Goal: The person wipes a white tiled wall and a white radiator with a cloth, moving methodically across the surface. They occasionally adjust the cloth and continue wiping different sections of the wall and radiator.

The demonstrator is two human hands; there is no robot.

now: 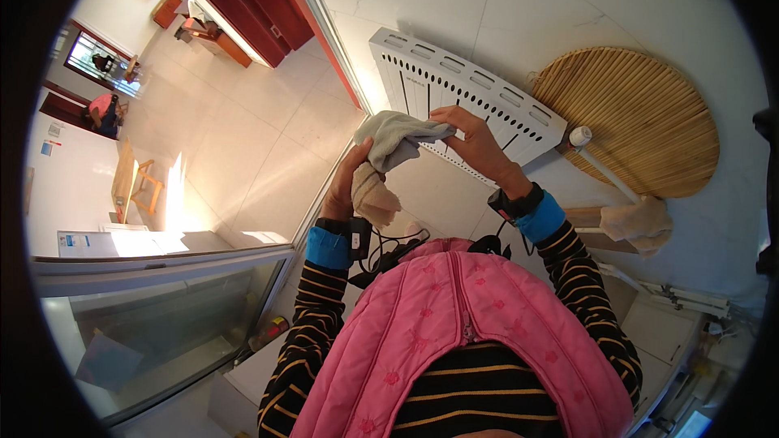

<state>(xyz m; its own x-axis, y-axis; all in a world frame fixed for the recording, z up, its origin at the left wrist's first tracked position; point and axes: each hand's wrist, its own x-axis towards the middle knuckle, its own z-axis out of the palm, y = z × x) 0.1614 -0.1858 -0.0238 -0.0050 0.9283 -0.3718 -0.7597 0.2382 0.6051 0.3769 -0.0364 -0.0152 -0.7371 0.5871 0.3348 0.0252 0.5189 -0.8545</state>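
My left hand (345, 185) grips the left part of a bunched grey-green cloth (395, 137) and a beige cloth with a darker stripe (374, 194), which hangs below the grey one. The thumb lies on top; the fingers are mostly hidden by the fabric. My right hand (478, 143) pinches the other end of the grey-green cloth between thumb and fingers. Both hands are raised in front of me, beside a white radiator.
The white radiator (462, 94) is on the wall, with a round woven stalk mat (633, 121) and a pipe right of it. A beige cloth (636, 225) hangs lower right. A glass-paned door (164, 310) stands at left. Beyond the doorway are a folding wooden table (125, 176) and a person (104, 112).
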